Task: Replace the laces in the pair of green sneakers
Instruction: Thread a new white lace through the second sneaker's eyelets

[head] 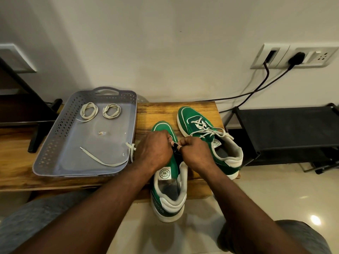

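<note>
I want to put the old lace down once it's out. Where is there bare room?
The tray floor is bare in its middle, between the two coiled laces and the loose lace. The table is bare between tray and far sneaker. It is crowded around both hands at the near sneaker.

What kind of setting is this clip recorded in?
Most likely a room in a home. A low wooden table stands against a plain wall with a switch-and-socket panel, a black shoe rack sits beside it, and the floor is glossy tile.
</note>
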Motion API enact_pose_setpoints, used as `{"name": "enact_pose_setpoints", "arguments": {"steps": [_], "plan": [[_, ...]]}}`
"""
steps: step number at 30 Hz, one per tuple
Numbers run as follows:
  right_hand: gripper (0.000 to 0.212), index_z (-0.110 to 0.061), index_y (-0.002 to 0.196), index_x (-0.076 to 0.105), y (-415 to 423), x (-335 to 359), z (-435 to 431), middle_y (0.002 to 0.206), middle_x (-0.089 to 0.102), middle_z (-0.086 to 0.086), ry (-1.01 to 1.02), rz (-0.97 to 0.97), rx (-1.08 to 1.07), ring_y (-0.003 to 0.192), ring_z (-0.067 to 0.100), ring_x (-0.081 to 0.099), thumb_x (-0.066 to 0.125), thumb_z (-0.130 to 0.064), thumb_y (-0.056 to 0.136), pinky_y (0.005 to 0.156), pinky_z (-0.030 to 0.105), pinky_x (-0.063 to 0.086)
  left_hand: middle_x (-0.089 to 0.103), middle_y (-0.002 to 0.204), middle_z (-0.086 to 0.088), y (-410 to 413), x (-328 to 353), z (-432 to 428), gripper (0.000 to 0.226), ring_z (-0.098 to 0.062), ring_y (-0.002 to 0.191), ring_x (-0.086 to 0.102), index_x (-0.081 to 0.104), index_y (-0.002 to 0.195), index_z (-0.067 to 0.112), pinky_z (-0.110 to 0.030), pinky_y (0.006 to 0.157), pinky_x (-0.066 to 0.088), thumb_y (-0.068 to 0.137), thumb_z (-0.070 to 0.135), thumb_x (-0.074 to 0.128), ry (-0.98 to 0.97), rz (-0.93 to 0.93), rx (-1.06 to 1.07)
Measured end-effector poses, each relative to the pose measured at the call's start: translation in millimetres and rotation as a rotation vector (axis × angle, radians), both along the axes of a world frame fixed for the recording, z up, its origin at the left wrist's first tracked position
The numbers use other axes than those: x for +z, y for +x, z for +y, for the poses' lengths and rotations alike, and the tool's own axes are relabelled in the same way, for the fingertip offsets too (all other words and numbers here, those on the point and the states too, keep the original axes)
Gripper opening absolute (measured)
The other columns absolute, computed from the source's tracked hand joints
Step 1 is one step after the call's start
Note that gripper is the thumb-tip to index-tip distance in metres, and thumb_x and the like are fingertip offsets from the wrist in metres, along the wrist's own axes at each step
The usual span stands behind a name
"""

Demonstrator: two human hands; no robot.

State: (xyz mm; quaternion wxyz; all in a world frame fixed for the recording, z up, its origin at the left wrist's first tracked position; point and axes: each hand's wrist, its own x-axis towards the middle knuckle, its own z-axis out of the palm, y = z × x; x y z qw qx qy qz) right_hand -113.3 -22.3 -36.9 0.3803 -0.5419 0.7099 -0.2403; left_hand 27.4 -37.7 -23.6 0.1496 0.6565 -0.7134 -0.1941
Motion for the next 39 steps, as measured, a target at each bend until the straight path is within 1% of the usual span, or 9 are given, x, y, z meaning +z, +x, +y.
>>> {"name": "enact_pose_setpoints", "arguments": {"steps": [7,10,14,16,21,26,31,36,39], "plan": [[0.017,-0.023,0.083,0.075,-0.5,-1.8,0.0,0.081,0.074,-0.006,0.002,-0.013,-0.01,0.078,0.014,0.071,0.066,-0.015,0.095,0.077,0.039,0.062,0.069,0.085,0.006,-2.4,1.3,3.0,0.006,-0.017,0.081,0.065,0.069,0.094,0.028,-0.041,0.076,0.059,0.097,0.023,0.067,-0.022,-0.012,0.008],[0.017,-0.023,0.083,0.075,-0.1,-1.9,-0.2,0.081,0.074,-0.006,0.001,-0.021,-0.02,0.079,0.013,0.07,0.066,-0.014,0.095,0.079,0.038,0.062,0.07,0.088,0.008,-1.0,2.1,4.7,0.018,-0.015,0.082,0.066,0.06,0.102,0.034,-0.04,0.073,0.058,0.095,0.02,0.07,-0.018,0.067,0.036],[0.018,-0.023,0.082,0.074,-0.2,-3.0,-1.0,0.08,0.074,-0.006,0.003,-0.034,-0.034,0.079,0.014,0.07,0.066,-0.014,0.094,0.078,0.039,0.062,0.069,0.08,0.009,0.2,1.7,5.2,0.029,-0.01,0.076,0.064,0.054,0.1,0.035,-0.03,0.061,0.048,0.091,0.013,0.072,0.018,0.214,0.089],[0.018,-0.023,0.082,0.075,-0.2,-3.8,-0.7,0.08,0.074,-0.005,-0.001,-0.036,-0.036,0.078,0.015,0.071,0.065,-0.014,0.094,0.077,0.039,0.062,0.069,0.079,0.008,-0.8,0.6,4.9,0.029,-0.01,0.075,0.065,0.054,0.098,0.034,-0.029,0.061,0.047,0.09,0.013,0.073,0.028,0.239,0.102],[0.014,-0.025,0.087,0.077,-0.6,-5.7,2.3,0.08,0.075,-0.007,-0.044,0.005,-0.012,0.073,0.011,0.072,0.067,-0.017,0.093,0.073,0.036,0.063,0.068,0.083,0.007,-3.3,-0.9,5.6,0.031,-0.016,0.077,0.065,0.051,0.097,0.035,-0.038,0.067,0.056,0.089,0.016,0.074,-0.002,0.166,0.126],[0.012,-0.027,0.083,0.075,2.1,-6.0,5.5,0.074,0.074,-0.008,-0.099,0.034,-0.033,0.068,0.008,0.071,0.07,-0.02,0.091,0.071,0.035,0.063,0.065,0.081,0.001,-9.5,-0.5,7.5,0.03,-0.023,0.074,0.062,0.047,0.101,0.029,-0.033,0.06,0.043,0.088,0.014,0.068,-0.075,0.093,0.158],[0.012,-0.028,0.081,0.075,3.2,-9.4,4.3,0.075,0.074,-0.009,-0.126,0.047,-0.04,0.069,0.008,0.069,0.07,-0.022,0.089,0.073,0.036,0.062,0.064,0.078,0.002,-8.8,0.5,7.0,0.026,-0.023,0.074,0.062,0.049,0.09,0.03,-0.036,0.061,0.048,0.085,0.011,0.066,0.006,0.146,0.168],[0.015,-0.024,0.083,0.077,4.6,-12.1,4.3,0.072,0.074,-0.008,-0.137,0.005,0.009,0.066,0.01,0.07,0.065,-0.028,0.09,0.07,0.04,0.062,0.062,0.078,0.001,-7.2,1.1,7.7,0.021,-0.018,0.07,0.057,0.052,0.093,0.025,-0.031,0.054,0.035,0.089,0.007,0.063,-0.009,0.197,0.249],[0.02,-0.023,0.079,0.075,4.4,-14.6,5.4,0.07,0.072,-0.006,-0.148,-0.006,0.014,0.064,0.011,0.068,0.064,-0.031,0.094,0.068,0.042,0.061,0.062,0.075,0.002,-5.3,1.4,7.8,0.02,-0.019,0.071,0.058,0.056,0.083,0.024,-0.032,0.055,0.038,0.087,0.006,0.065,-0.012,0.142,0.224]]}}
